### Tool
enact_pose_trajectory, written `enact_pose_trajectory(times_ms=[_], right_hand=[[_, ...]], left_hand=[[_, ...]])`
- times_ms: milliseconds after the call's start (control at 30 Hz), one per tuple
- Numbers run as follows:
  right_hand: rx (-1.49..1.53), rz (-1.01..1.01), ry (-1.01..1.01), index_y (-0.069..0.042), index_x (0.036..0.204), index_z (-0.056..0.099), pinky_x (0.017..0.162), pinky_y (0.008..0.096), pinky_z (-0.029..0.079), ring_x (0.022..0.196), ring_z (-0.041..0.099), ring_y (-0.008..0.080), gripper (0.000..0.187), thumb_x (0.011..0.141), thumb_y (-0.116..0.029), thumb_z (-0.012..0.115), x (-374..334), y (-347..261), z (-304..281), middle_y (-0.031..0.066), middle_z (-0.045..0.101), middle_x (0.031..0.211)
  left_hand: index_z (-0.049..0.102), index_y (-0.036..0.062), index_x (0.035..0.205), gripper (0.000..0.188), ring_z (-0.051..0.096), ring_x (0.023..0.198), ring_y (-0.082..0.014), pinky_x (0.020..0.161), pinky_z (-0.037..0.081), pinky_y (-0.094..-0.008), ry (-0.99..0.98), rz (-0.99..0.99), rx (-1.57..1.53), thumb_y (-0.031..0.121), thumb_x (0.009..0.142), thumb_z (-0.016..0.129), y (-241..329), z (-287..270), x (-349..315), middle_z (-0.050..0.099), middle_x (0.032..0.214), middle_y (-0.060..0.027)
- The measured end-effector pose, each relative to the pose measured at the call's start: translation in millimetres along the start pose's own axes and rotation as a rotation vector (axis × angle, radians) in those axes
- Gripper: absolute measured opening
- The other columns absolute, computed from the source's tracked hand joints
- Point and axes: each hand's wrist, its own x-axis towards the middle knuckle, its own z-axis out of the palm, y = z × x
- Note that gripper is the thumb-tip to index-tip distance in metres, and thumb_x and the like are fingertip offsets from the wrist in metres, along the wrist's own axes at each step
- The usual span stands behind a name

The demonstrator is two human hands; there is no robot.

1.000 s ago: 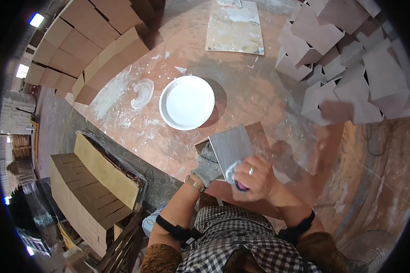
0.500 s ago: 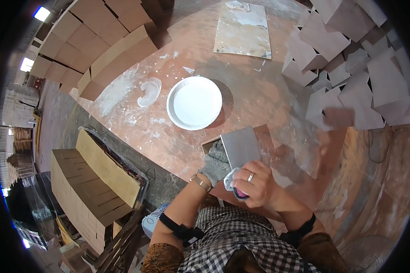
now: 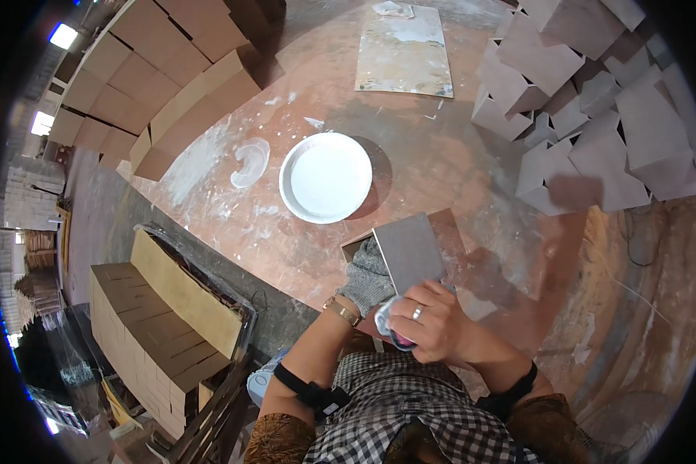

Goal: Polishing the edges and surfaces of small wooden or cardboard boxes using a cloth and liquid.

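My left hand [image 3: 366,279], in a grey knitted glove, reaches into the open side of a small grey box [image 3: 408,249] and holds it by its wall; the fingertips are hidden. The box's flat face is turned up toward me. In my bare right hand [image 3: 435,323], with a ring on one finger, is a bunched cloth [image 3: 382,315], whitish with a pink and dark part. That hand is closed around the cloth at the box's near edge. Beyond the box stands a round white basin [image 3: 325,178] with white contents.
Grey boxes [image 3: 595,158] are piled at the right. Brown boxes [image 3: 158,73] stand stacked at the far left, with more brown boxes [image 3: 143,332] at the near left. A stained board [image 3: 404,54] and a curved translucent piece [image 3: 250,163] lie on the table [image 3: 456,170].
My right hand has shifted slightly with the cloth at the box's near edge. The left hand keeps its hold on the box. The view has shifted a little.
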Motion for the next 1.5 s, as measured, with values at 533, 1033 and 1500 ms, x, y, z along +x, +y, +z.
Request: enact_pose_trajectory(times_ms=[533, 1033, 1500], right_hand=[[0.269, 0.375, 0.444, 0.0, 0.082, 0.056, 0.065, 0.0305, 0.043, 0.071, 0.054, 0.0248, 0.02, 0.062, 0.001, 0.058, 3.4, 86.6, -18.0, 0.0118, 0.056, 0.078], [0.617, 0.37, 0.159, -0.002, 0.08, 0.057, 0.066, 0.0341, 0.044, 0.073, 0.056, 0.0237, 0.016, 0.065, -0.006, 0.063, -51.9, -22.5, -3.7, 0.0087, 0.059, 0.078], [0.351, 0.461, 0.331, -0.001, 0.081, 0.055, 0.064, 0.029, 0.043, 0.069, 0.054, 0.0207, 0.018, 0.064, -0.001, 0.061, 15.5, 73.7, 2.5, 0.0086, 0.053, 0.074]], left_hand=[[0.046, 0.0069, 0.123, 0.057, 0.043, 0.116, -0.029, 0.1, 0.031, -0.0376, -0.058, 0.134, -0.061, 0.041, 0.079, 0.054, -16.0, -6.3, -8.5, 0.047, 0.125, -0.0139], [0.051, 0.0046, 0.115, 0.059, 0.049, 0.108, -0.0338, 0.092, 0.038, -0.0406, 0.019, 0.09, 0.257, 0.044, 0.072, 0.06, -7.4, -32.7, -40.4, 0.053, 0.114, -0.0171], [0.059, 0.0141, 0.104, 0.039, 0.059, 0.088, -0.0287, 0.073, 0.047, -0.0397, -0.204, -0.035, 0.801, 0.035, 0.071, 0.06, 40.9, -10.8, 2.8, 0.058, 0.101, -0.0124]])
